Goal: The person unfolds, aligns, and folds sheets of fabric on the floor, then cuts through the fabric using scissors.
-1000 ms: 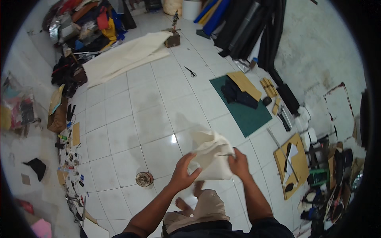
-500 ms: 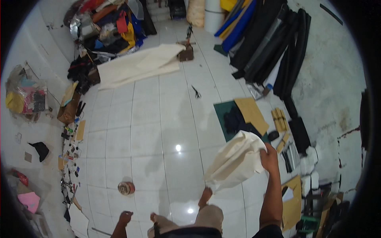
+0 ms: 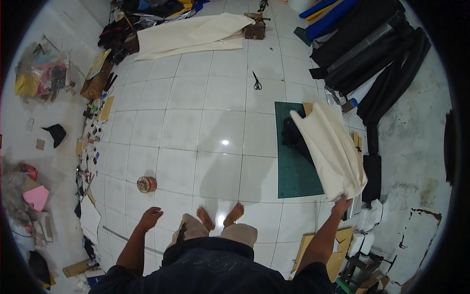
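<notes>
My right hand [image 3: 341,206] is closed on the gathered near end of a cream fabric piece [image 3: 329,147]. From there the fabric stretches away over a green cutting mat [image 3: 298,181], covering part of it and of a dark folded cloth [image 3: 294,134]. My left hand [image 3: 151,218] hangs in the air at the left, holding nothing, its fingers loosely bent and apart. Beyond it a round reddish tin [image 3: 146,184] stands on the tiles. Farther off lie black-handled scissors [image 3: 256,81] and a long cream fabric sheet [image 3: 196,34].
Several dark fabric rolls [image 3: 364,54] lean along the right wall. A brown metal block [image 3: 255,30] sits at the end of the cream sheet. Small tools and a cardboard box [image 3: 97,81] line the left wall. Cardboard [image 3: 320,252] lies beneath my right forearm.
My right hand has swung the cream fabric outward over the mat, where it was nearer my legs. My left hand shows more fully now, and my view has shifted nearer my body.
</notes>
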`<state>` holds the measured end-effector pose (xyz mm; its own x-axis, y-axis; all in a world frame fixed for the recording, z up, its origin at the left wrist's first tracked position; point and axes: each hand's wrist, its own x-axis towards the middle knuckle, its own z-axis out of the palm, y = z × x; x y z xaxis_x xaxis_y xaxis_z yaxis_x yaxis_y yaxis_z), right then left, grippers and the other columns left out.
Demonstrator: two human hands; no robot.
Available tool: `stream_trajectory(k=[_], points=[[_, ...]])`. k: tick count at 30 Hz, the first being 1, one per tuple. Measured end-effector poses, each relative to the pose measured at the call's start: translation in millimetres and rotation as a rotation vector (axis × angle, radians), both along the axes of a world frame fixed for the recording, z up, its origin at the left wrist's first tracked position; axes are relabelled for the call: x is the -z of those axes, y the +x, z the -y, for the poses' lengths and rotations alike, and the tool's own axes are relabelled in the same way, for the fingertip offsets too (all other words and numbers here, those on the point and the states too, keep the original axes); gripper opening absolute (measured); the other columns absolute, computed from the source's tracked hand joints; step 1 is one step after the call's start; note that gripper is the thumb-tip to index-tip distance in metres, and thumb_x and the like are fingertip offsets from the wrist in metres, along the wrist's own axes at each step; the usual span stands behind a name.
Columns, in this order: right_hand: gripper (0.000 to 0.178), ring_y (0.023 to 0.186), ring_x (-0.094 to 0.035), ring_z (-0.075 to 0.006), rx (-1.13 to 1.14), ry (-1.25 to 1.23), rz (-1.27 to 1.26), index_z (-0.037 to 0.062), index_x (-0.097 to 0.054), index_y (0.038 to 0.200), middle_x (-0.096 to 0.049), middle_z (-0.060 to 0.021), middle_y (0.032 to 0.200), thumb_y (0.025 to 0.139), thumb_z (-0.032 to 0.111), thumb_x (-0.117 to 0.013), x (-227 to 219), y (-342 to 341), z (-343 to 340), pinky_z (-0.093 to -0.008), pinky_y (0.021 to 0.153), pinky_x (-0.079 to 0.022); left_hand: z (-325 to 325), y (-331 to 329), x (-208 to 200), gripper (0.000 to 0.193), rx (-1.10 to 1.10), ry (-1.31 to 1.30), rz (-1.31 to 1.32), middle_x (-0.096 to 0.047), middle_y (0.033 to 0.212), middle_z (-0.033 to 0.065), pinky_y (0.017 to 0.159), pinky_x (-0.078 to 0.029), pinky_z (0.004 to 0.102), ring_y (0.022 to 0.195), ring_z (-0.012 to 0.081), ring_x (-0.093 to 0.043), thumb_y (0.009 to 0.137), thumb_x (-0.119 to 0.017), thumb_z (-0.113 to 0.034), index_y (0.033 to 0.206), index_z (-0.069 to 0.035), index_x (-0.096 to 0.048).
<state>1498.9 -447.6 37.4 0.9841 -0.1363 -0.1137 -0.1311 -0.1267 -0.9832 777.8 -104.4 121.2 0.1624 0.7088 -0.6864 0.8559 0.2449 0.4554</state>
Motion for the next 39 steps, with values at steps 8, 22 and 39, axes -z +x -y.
stream_trajectory(k=[8,22,39], points=[[0.018,0.068,-0.058,-0.0230,-0.439,-0.134,-0.842,0.0189,-0.052,0.103,-0.057,-0.0032,0.086,0.086,0.020,-0.055,167.0,-111.3,30.9,-0.0421,0.054,-0.050,55.3,-91.2,16.6,0.043,-0.377,-0.185,-0.188,-0.065,0.087,0.0132,0.061,-0.049,0.0351,0.069,0.0198,-0.060,0.082,-0.067,-0.032,0.105,0.004,-0.062],[0.038,0.075,-0.064,-0.0240,-1.166,-0.750,-0.497,0.0041,-0.060,0.111,-0.067,-0.0133,0.080,0.084,0.030,-0.065,61.8,-180.5,-409.4,-0.0348,0.072,-0.050,-264.2,21.7,102.9,0.036,-0.108,-0.089,0.104,-0.058,0.065,0.0089,0.064,-0.044,0.0374,0.063,0.0199,-0.054,0.089,-0.056,-0.034,0.080,0.001,-0.062],[0.037,0.086,-0.066,-0.0259,-1.148,-0.630,-0.654,0.0040,-0.061,0.108,-0.068,-0.0146,0.090,0.082,0.030,-0.064,141.2,-7.9,-726.3,-0.0352,0.077,-0.050,-453.9,121.0,148.2,0.033,0.477,-0.006,0.017,-0.065,0.082,0.0204,0.074,-0.048,0.0396,0.084,0.0307,-0.064,0.085,-0.056,-0.029,0.083,0.003,-0.065]])
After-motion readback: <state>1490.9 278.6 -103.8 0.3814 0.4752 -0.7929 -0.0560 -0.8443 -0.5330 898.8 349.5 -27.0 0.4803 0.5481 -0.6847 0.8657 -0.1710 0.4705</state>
